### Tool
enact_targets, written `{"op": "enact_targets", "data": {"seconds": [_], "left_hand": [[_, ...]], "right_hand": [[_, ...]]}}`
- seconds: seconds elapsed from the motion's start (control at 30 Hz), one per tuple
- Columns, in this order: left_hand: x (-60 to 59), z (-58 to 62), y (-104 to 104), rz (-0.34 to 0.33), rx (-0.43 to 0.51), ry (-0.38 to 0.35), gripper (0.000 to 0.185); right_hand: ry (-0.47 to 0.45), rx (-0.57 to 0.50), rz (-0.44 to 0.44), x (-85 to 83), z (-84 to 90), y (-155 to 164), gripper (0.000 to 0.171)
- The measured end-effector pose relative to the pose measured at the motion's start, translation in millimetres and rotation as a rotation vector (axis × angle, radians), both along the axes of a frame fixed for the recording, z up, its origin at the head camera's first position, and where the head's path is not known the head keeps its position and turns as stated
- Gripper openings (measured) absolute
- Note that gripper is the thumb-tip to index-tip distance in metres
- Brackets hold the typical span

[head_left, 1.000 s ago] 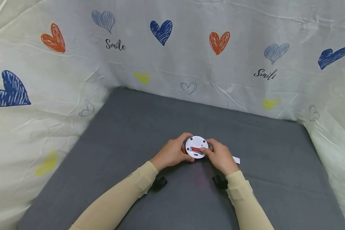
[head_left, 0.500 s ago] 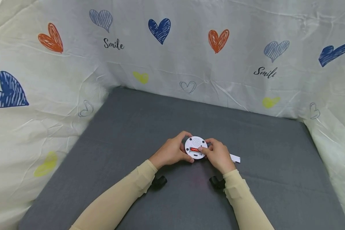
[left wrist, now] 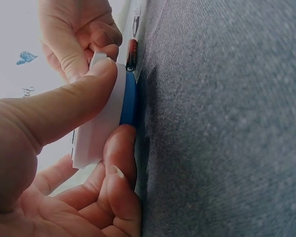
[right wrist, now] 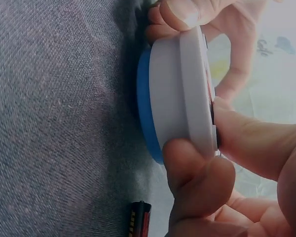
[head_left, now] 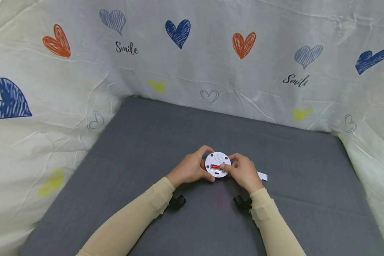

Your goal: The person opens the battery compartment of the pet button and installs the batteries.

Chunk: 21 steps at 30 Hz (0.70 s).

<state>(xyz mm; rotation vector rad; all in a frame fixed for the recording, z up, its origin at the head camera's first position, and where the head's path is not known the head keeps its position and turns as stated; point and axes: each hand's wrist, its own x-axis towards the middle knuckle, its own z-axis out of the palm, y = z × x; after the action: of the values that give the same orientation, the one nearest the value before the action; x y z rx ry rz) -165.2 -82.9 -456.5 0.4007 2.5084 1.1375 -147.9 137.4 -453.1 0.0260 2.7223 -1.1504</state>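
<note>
A round white device (head_left: 219, 156) is held just above the grey cloth, its back with speaker holes and dark round feet facing up. Its underside is blue in both wrist views. In its open battery compartment lies a red battery (head_left: 215, 166). My left hand (head_left: 192, 168) grips the device's left side, thumb on the near rim and fingers curled round the far and lower edge. My right hand (head_left: 245, 173) pinches the right side; its thumb presses at the battery's right end, partly hiding it, while the fingers bear on the rim.
On the cloth (head_left: 166, 135) lies a loose battery (right wrist: 139, 219), close to the device. A white strip-like piece (head_left: 262, 176) sticks out beyond my right hand, partly hidden. Dark wrist mounts (head_left: 177, 202) sit below the wrists. A heart-printed curtain (head_left: 211, 60) borders the table.
The device and both hands have shifted very slightly left in the head view, which itself moved a little. The right thumb stays at the battery, and the grips look the same.
</note>
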Motion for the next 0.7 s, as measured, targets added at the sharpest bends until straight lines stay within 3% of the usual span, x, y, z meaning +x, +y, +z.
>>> {"op": "enact_targets", "data": {"seconds": [0.43,0.7], "left_hand": [[-3.5,-0.5,-1.2,0.032,-0.017,-0.017,0.094],[-1.7,-2.9,-0.5,0.039,0.003,-0.015,0.094]], "right_hand": [[0.058,-0.013,0.012,-0.4,-2.2,-3.9,0.037],[0.080,0.080,0.032,0.3,-0.2,-3.2,0.041]]}}
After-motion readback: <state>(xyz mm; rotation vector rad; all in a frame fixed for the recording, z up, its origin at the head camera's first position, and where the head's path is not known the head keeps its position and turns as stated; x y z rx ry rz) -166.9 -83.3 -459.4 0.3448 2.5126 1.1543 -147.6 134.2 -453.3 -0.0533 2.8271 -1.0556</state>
